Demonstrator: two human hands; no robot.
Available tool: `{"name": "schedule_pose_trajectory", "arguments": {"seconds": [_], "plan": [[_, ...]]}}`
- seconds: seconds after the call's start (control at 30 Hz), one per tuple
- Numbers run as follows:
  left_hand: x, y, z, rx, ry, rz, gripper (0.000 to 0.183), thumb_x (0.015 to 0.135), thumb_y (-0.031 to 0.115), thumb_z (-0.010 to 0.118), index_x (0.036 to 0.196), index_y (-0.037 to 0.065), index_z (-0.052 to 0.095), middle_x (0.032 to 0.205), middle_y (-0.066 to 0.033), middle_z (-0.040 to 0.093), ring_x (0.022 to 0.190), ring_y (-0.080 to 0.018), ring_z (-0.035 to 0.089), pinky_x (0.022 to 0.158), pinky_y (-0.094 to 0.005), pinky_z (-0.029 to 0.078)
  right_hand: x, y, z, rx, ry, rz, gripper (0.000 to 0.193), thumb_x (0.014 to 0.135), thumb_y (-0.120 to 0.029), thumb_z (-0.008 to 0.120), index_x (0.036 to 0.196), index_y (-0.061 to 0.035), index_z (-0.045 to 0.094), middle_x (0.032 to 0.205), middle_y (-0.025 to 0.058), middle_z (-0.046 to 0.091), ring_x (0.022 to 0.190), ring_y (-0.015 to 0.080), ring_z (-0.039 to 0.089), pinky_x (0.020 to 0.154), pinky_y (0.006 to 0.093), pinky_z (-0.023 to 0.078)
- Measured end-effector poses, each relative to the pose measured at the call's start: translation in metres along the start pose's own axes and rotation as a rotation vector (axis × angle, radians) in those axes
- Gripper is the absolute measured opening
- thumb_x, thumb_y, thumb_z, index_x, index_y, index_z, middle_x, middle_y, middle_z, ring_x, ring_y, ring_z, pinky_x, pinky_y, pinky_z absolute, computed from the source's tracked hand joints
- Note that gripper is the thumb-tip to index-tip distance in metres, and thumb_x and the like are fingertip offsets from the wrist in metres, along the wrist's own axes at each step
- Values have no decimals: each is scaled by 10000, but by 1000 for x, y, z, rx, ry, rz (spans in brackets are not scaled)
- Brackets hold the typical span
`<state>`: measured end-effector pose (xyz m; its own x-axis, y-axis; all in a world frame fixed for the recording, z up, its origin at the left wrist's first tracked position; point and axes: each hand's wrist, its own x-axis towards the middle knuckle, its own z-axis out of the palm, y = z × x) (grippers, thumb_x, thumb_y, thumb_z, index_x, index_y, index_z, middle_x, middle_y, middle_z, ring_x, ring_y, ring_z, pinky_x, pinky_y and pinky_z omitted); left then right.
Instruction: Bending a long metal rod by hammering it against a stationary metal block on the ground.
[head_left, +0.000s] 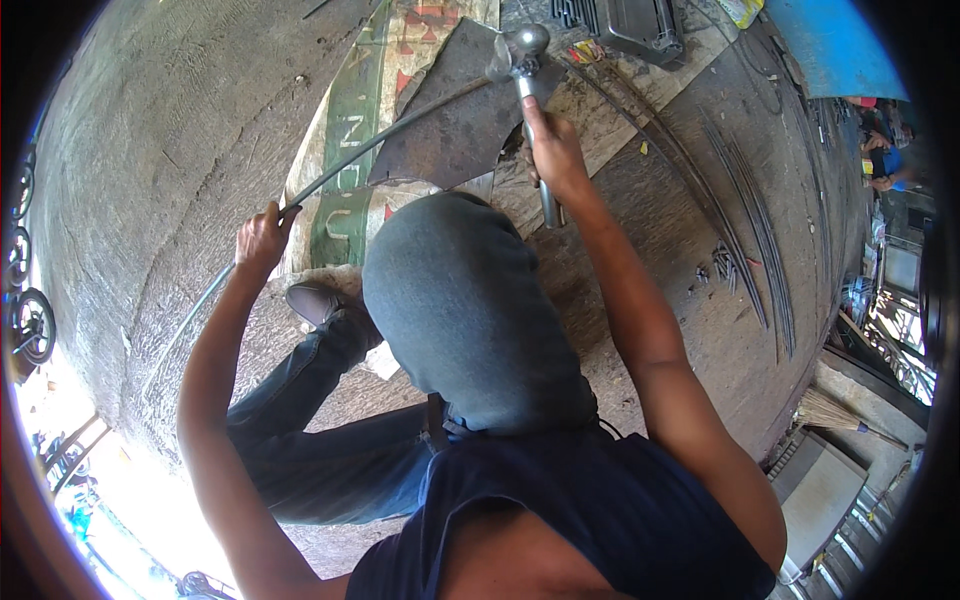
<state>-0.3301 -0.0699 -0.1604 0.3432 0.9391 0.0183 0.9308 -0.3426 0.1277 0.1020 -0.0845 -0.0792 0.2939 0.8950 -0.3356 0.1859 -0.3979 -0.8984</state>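
A long thin metal rod (390, 133) slants from the lower left up to the far middle. My left hand (260, 238) is closed around it partway along. My right hand (556, 155) grips the silver handle of a ball-peen hammer (525, 50), thumb lying along the handle. The hammer's head is at the rod's far end; whether they touch I cannot tell. Beneath that end, a dark metal plate (440, 135) lies on a printed sack sheet (345, 170). My bent knee (460, 300) in grey-blue cloth stands between my arms, hiding part of the ground.
Several long rods (750, 215) lie on the floor to the right, with small metal pieces (722, 262) beside them. A dark metal case (640, 28) stands at the far side. At the right edge are a straw broom (840, 412) and another person (886, 165); wheels (34, 325) show at far left.
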Motion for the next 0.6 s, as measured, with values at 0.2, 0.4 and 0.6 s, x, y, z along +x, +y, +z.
{"name": "schedule_pose_trajectory", "arguments": {"seconds": [0.2,0.4,0.6], "plan": [[-1,-4,4,40,7,-11,351,899,374,580,804,52,477,580,-207,587,534,-394,606,461,-477,477,-5,-37,-10,36,-3,-110,497,923,-531,466,728,-76,507,534,-6,467,369,83,412,329,229,345],[0,-2,8,7,7,13,348,897,366,583,798,51,473,575,-208,584,530,-396,601,465,-483,475,-26,-158,-36,296,219,-435,466,939,-514,437,765,-83,477,507,5,409,348,97,384,318,246,312],[-5,-9,17,27,32,10,349,897,371,578,795,54,475,560,-203,572,525,-390,601,437,-484,464,27,18,-15,-387,120,-251,585,895,-583,473,600,-80,510,497,25,499,410,120,521,364,271,416]]}}
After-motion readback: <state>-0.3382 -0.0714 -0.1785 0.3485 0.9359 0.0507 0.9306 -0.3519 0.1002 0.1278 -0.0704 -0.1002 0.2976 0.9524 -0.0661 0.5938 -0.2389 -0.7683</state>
